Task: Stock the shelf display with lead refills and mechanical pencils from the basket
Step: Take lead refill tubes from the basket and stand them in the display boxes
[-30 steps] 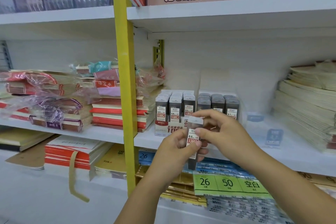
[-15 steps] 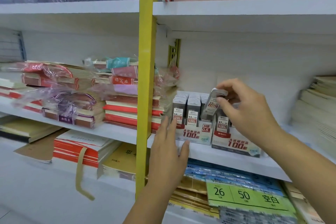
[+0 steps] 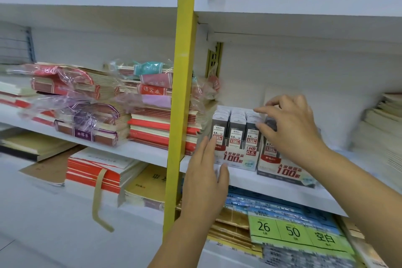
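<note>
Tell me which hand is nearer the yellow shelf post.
Left. The left hand lies just right of the yellow post, at a refill box; the right hand is farther right, holding a refill pack over the next box.

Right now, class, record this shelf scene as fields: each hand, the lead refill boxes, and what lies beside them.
left hand: open, straight fingers touching the front of the white cardboard display box marked HB 0.5
right hand: pinching a dark grey lead refill case at the top of the neighbouring display box marked 0.7
boxes: side by side on the white shelf board
left of yellow metal post: stacked exercise books
</note>
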`<move>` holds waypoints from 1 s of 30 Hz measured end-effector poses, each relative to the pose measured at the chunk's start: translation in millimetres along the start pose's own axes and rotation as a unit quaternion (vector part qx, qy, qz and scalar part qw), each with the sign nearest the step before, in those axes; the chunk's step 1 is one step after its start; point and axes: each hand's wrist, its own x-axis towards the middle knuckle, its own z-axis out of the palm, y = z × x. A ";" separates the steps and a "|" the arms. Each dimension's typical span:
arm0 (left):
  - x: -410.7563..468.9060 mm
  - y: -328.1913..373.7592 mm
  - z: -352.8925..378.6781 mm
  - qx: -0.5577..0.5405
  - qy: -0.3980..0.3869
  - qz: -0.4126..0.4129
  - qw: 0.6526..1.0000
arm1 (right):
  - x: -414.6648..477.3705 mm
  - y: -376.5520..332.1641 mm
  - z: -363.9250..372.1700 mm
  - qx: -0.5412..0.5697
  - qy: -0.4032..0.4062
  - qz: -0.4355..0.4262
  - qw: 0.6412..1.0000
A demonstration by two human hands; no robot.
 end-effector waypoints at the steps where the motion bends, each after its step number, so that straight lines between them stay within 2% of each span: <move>1: -3.4 2.9 -2.9 0.005 0.017 0.004 1.000 | -8.8 -1.4 -3.5 0.033 0.018 -0.004 0.999; 5: -26.4 9.4 -10.8 0.002 0.058 0.053 0.997 | -70.6 -10.2 -17.6 0.257 0.068 -0.016 0.964; 7: -47.4 5.4 -8.4 -0.001 -0.002 0.047 0.999 | -110.9 -13.2 -10.6 0.346 0.036 0.004 0.938; 9: -79.0 -7.8 1.8 0.016 -0.114 0.020 0.993 | -154.9 -12.0 12.8 0.390 -0.048 0.063 0.917; 11: -122.7 -29.6 15.3 0.051 -0.230 -0.017 0.972 | -204.9 -6.1 49.2 0.390 -0.184 0.146 0.890; 13: -173.7 -56.5 29.1 0.080 -0.314 -0.084 0.942 | -259.4 0.8 92.8 0.371 -0.345 0.213 0.836; 15: -226.6 -84.4 43.5 0.091 -0.379 -0.166 0.906 | -318.7 5.6 135.3 0.347 -0.434 0.269 0.787; 18: -295.7 -123.6 60.6 0.098 -0.468 -0.258 0.840 | -395.4 1.9 184.7 0.296 -0.504 0.313 0.749; 20: -328.9 -146.0 68.7 0.103 -0.515 -0.289 0.801 | -435.6 -4.4 207.6 0.273 -0.547 0.322 0.723; 22: -352.6 -164.5 74.7 0.123 -0.540 -0.307 0.774 | -467.5 -11.8 223.3 0.269 -0.592 0.338 0.680; 24: -369.0 -178.1 80.1 0.145 -0.541 -0.316 0.766 | -491.7 -20.2 233.5 0.273 -0.611 0.355 0.653; 27: -385.8 -190.2 89.2 0.148 -0.519 -0.352 0.764 | -515.4 -37.4 245.9 0.282 -0.620 0.360 0.638; 30: -394.6 -196.8 100.8 0.138 -0.485 -0.398 0.766 | -525.2 -56.0 256.9 0.258 -0.618 0.346 0.657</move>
